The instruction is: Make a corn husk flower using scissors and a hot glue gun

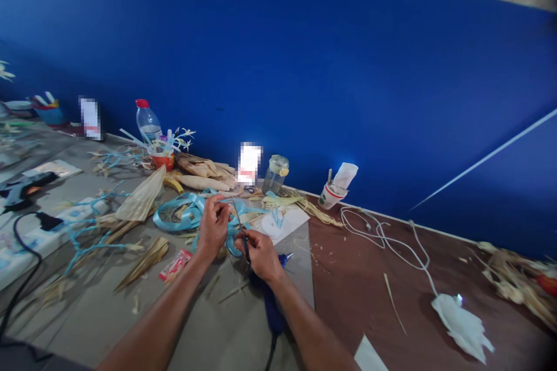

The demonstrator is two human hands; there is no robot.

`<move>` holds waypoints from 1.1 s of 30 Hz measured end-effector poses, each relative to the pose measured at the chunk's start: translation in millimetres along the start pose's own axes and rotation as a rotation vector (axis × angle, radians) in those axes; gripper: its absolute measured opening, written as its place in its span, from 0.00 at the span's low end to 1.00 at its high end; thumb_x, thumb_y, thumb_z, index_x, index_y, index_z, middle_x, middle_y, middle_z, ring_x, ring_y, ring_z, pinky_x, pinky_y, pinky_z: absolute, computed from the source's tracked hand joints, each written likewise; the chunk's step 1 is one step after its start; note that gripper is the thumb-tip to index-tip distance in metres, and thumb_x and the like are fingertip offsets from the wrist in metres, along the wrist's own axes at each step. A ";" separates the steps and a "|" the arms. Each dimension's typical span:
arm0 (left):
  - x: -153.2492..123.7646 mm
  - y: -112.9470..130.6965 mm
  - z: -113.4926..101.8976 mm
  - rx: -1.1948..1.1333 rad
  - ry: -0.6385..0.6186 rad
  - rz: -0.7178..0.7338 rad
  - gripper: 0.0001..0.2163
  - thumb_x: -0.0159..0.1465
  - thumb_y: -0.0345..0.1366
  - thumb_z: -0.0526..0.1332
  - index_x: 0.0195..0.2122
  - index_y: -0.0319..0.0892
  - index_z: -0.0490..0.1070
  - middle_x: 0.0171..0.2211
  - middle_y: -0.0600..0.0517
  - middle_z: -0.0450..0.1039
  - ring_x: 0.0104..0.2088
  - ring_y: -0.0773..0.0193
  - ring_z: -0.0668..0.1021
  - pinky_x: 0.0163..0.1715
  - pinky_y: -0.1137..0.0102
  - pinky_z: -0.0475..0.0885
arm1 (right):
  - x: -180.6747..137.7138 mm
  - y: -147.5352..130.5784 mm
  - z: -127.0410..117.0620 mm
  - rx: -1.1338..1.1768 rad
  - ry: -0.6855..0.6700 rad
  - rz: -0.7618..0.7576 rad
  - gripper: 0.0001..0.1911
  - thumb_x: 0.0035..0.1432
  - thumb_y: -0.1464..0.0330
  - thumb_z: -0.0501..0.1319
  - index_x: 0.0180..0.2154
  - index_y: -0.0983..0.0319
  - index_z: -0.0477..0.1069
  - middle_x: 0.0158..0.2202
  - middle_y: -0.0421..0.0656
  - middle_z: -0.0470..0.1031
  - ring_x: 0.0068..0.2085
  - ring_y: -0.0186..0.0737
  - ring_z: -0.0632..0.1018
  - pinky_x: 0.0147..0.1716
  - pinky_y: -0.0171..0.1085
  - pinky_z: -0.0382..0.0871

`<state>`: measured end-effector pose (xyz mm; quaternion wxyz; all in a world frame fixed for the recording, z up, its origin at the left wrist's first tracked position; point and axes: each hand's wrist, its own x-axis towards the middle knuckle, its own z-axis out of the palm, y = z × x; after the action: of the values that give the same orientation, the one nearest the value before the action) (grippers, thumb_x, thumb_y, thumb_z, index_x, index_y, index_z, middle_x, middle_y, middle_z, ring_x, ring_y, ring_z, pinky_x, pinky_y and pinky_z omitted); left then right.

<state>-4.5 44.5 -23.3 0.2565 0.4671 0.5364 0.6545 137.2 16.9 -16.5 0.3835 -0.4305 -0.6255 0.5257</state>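
My left hand [214, 226] is closed in a pinch above the blue ribbon [174, 223]; what its fingertips hold is too small to make out. Beside it, my right hand [262, 255] grips what looks like a pair of scissors [239, 217], dark at the handle, with the slim metal end pointing up toward the left fingertips. Under my right wrist lies a dark blue glue gun [272, 304], its nozzle showing past the hand. Loops of ribbon spread around both hands. A white sheet [292, 225] lies behind the right hand.
Dried husks [204, 171], a glass jar [275, 174], a lit phone [249, 163] and a paper cup [331, 196] line the blue partition [304, 69]. Blue-stemmed sprigs [82, 237] and a power strip [43, 249] lie left. A white cable [391, 246] crosses the brown surface at right.
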 end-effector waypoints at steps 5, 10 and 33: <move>-1.7 6.2 1.6 0.017 -0.001 -0.015 0.12 0.58 0.40 0.60 0.41 0.41 0.68 0.26 0.55 0.71 0.24 0.66 0.73 0.27 0.70 0.68 | 3.8 0.0 1.0 0.182 0.089 0.074 0.14 0.47 0.62 0.62 0.36 0.62 0.72 0.18 0.33 0.64 0.20 0.31 0.64 0.21 0.31 0.57; -8.5 12.9 9.6 -0.006 -0.060 -0.054 0.10 0.57 0.40 0.60 0.36 0.41 0.71 0.23 0.55 0.71 0.24 0.65 0.73 0.27 0.70 0.68 | 10.0 2.3 0.0 0.402 0.291 -0.037 0.22 0.41 0.66 0.66 0.41 0.61 0.66 0.27 0.37 0.72 0.27 0.33 0.72 0.28 0.32 0.66; -17.4 11.8 22.3 -0.255 -0.584 -0.461 0.14 0.45 0.40 0.71 0.27 0.38 0.72 0.21 0.54 0.72 0.21 0.68 0.73 0.24 0.72 0.66 | 17.7 9.9 -20.5 0.159 0.584 -0.199 0.19 0.47 0.68 0.61 0.44 0.63 0.66 0.29 0.40 0.74 0.30 0.35 0.75 0.32 0.34 0.70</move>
<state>24.7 36.7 -18.3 0.5946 0.4652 0.4461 0.4807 151.7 41.0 -22.7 0.6288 -0.4687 -0.4850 0.3869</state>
